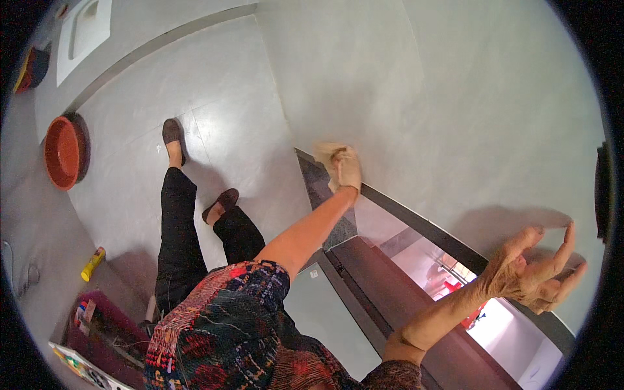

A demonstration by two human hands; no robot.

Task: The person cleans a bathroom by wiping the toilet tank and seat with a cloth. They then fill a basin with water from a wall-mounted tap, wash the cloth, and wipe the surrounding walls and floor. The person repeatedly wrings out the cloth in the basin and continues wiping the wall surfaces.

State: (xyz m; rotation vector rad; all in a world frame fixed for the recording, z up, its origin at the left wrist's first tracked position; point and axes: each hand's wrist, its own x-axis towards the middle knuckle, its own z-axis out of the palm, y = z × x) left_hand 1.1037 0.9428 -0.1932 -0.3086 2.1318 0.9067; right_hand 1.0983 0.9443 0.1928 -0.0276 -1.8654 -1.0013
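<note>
My left hand [349, 170] is wrapped round a pale beige cloth [327, 153], slightly blurred. It is against the grey wall [416, 123], near the upper end of a dark trim strip [422, 227]. Farther right, my right hand [530, 273] is raised in front of the wall, just past the trim. Its fingers are spread and curved with nothing in them, and its shadow falls on the wall. Whether its fingertips touch the wall I cannot tell. Below both arms are a maroon door or frame [416, 299] and an opening onto a bright pinkish room.
An orange-red basin [65, 153] sits at the left, below a white fixture [84, 29] at the upper left. A yellow bottle [93, 264] lies near a purple bin [110, 331] of small items. My feet stand on grey floor [227, 84]. A dark object [603, 195] is at the right rim.
</note>
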